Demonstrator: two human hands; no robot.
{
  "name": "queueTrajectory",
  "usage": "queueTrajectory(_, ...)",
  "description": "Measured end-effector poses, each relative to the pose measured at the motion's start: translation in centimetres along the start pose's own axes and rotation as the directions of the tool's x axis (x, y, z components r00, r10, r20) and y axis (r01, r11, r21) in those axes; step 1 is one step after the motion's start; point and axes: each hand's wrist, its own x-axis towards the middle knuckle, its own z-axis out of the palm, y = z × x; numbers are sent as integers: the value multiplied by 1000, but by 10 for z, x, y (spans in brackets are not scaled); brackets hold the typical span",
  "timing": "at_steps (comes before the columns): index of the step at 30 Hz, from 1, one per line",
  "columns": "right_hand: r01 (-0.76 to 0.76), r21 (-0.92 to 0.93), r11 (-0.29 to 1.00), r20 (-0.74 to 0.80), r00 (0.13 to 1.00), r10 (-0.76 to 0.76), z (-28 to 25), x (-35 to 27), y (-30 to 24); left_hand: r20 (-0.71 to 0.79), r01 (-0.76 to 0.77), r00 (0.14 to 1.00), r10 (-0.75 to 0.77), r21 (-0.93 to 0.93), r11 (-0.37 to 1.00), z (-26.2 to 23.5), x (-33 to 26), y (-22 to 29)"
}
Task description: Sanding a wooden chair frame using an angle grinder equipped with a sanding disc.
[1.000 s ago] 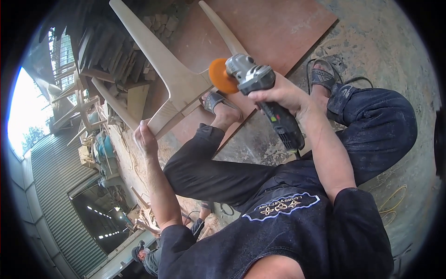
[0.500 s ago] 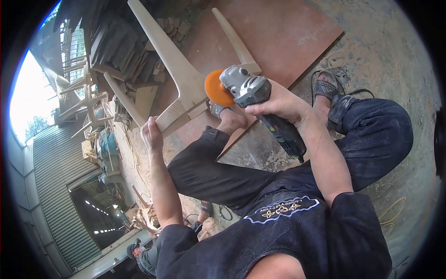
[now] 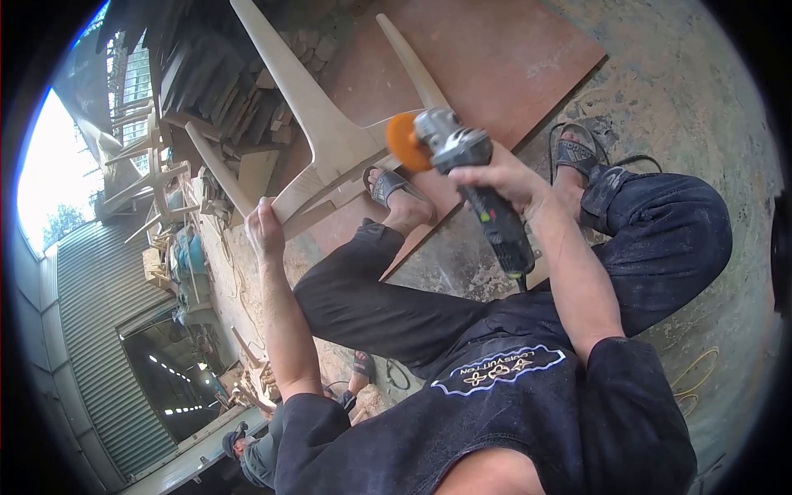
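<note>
My right hand (image 3: 507, 176) is wrapped round an angle grinder (image 3: 498, 231) with a black body and grey metal head. Its round orange disc (image 3: 407, 142) sits at the pale curved rail of a wooden chair frame (image 3: 334, 142); whether disc and wood touch I cannot tell. The frame's long tapered legs point away from me. At the frame's near left corner my left hand (image 3: 266, 228) is closed on the wood. My sandalled left foot (image 3: 396, 195) rests just beneath the rail.
A reddish-brown board (image 3: 511, 62) lies under the frame on the dusty floor. Stacked wood offcuts (image 3: 227, 91) and more chair frames (image 3: 153, 165) stand at left. A dark cable (image 3: 635, 158) runs by my right foot. Another person (image 3: 256, 458) is at lower left.
The grinder has moved up and right along the rail, its head tilting differently. The frame and my left hand have shifted slightly, the hand still gripping the corner.
</note>
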Motion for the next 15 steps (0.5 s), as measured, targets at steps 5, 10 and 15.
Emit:
queueTrajectory(5,93,-2,996,-57,994,-93,13,-3,8,-9,-24,1000,24,-20,1000,-2,4,-6)
queueTrajectory(10,-51,188,981,-234,968,95,-35,4,22,52,4,999,1,-91,996,-1,21,1)
queueTrajectory(15,65,96,993,-245,969,-40,-36,-3,7,223,-9,975,14,-25,1000,5,63,50)
